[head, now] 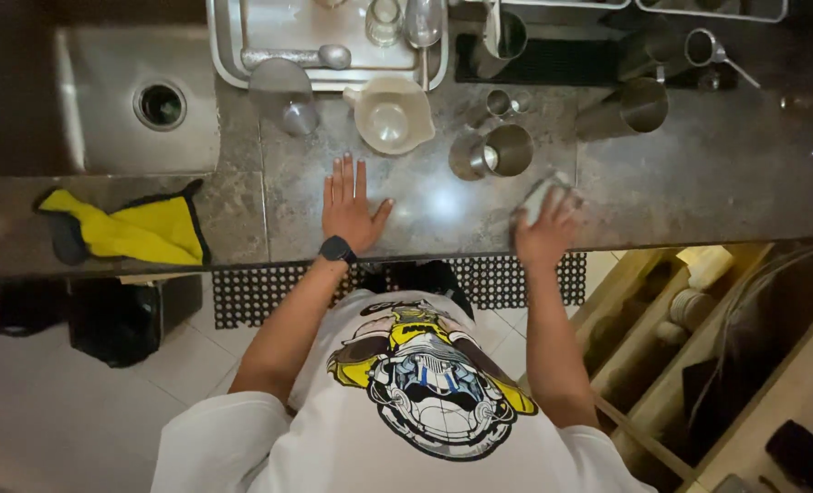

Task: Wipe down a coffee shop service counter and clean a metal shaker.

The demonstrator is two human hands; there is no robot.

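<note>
stone counter (699,173): left hand (350,208) flat, right hand (543,233) gripping cloth (542,194)

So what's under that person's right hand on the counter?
A pale cloth or sponge sits under the right hand, pressed on the stone counter. Only its upper edge shows past the fingers; the rest, and the counter beneath, is covered.

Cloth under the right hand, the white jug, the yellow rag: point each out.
cloth (540,194), head view, part showing above the fingers
white jug (390,114), head view, inner bowl
yellow rag (142,230), head view, middle fold
</note>
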